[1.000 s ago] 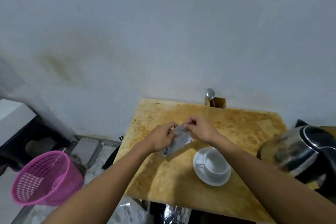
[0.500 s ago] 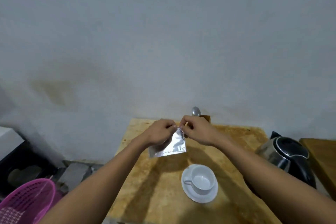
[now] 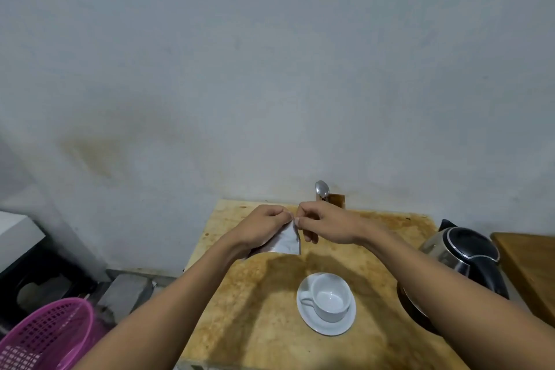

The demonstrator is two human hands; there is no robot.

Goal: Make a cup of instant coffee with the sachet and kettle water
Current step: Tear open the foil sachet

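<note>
A silver foil sachet (image 3: 285,242) hangs above the worn wooden table (image 3: 258,324). My left hand (image 3: 259,228) and my right hand (image 3: 327,227) both pinch its top edge, thumbs almost touching. Below them an empty white cup (image 3: 330,297) stands on a white saucer (image 3: 312,320), handle to the left. A steel kettle with a black lid (image 3: 462,252) sits at the table's right edge, partly behind my right forearm. A spoon (image 3: 322,189) stands upright in a small wooden holder (image 3: 336,200) at the wall.
A pink plastic basket (image 3: 48,336) sits on the floor at lower left beside grey blocks (image 3: 126,291). A second wooden surface (image 3: 528,264) lies to the right of the kettle. The wall is close behind the table.
The view has tilted so the table sits lower in frame. Both hands have stayed pinched on the sachet's top edge, and the sachet now hangs more upright.
</note>
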